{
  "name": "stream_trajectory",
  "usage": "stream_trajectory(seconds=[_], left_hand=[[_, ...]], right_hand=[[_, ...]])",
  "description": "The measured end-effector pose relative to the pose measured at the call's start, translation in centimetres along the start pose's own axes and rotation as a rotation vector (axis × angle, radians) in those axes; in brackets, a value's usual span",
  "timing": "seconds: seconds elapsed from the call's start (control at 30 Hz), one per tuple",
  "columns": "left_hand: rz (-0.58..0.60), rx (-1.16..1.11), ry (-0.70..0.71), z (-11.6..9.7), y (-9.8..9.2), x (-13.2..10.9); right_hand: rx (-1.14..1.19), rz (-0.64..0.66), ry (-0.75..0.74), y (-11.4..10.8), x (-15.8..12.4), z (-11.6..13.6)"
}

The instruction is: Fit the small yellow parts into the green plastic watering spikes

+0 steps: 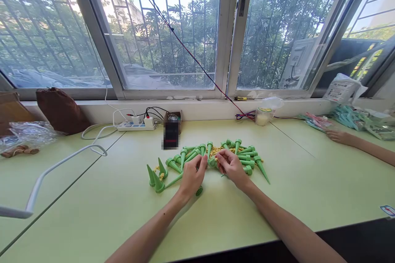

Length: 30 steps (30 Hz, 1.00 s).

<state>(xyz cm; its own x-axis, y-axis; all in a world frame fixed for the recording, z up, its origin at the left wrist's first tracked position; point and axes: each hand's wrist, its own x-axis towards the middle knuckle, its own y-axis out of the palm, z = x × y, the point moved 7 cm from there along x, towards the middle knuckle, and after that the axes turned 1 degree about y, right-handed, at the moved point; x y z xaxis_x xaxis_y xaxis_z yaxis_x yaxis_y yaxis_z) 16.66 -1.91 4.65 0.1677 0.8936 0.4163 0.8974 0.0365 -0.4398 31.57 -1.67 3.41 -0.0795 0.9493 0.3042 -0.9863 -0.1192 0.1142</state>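
Observation:
Between my two hands is a green plastic watering spike [212,162], its round capped end toward the fingertips. My left hand [191,174] is closed, with thumb and forefinger pinched at the left side of this spike; its grip is partly hidden. In my right hand [231,167], the fingertips pinch a small yellow plastic piece [216,159] against the spike. Several green spikes [247,158] lie in a loose pile beyond both hands, with small yellow pieces [218,149] among them. Another round green end [199,191] shows below my left wrist.
Three green spikes [159,185] stand upright on the left. A white bent metal rod [40,178] crosses the table's left side. Toward the window are a power strip [137,126], a small box [176,120] and a jar [263,116]. Another person's hand [341,136] rests near bagged items at right.

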Motion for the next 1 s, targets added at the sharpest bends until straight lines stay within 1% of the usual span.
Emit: stream_trajectory(seconds=[0.1,0.27,0.57,0.7,0.83,1.0], left_hand=[[-0.025,0.024,-0.023,0.07,-0.29,0.02],[-0.047,0.019,-0.027,0.05,-0.42,0.09],[-0.011,-0.038,-0.081,-0.2,-0.37,0.07],[0.032,-0.03,-0.098,-0.08,-0.09,0.05],[0.074,-0.089,-0.128,0.19,0.28,0.02],[0.074,-0.124,-0.131,0.19,0.28,0.01]], right_hand=[[-0.021,0.043,-0.022,0.32,-0.1,-0.2],[-0.019,0.067,-0.042,0.49,-0.18,-0.18],[-0.035,0.104,-0.074,0.7,-0.29,0.38],[-0.038,0.099,-0.073,0.66,-0.27,0.41],[-0.027,0.098,-0.072,0.65,-0.28,0.37],[-0.031,0.101,-0.063,0.58,-0.21,0.13]])
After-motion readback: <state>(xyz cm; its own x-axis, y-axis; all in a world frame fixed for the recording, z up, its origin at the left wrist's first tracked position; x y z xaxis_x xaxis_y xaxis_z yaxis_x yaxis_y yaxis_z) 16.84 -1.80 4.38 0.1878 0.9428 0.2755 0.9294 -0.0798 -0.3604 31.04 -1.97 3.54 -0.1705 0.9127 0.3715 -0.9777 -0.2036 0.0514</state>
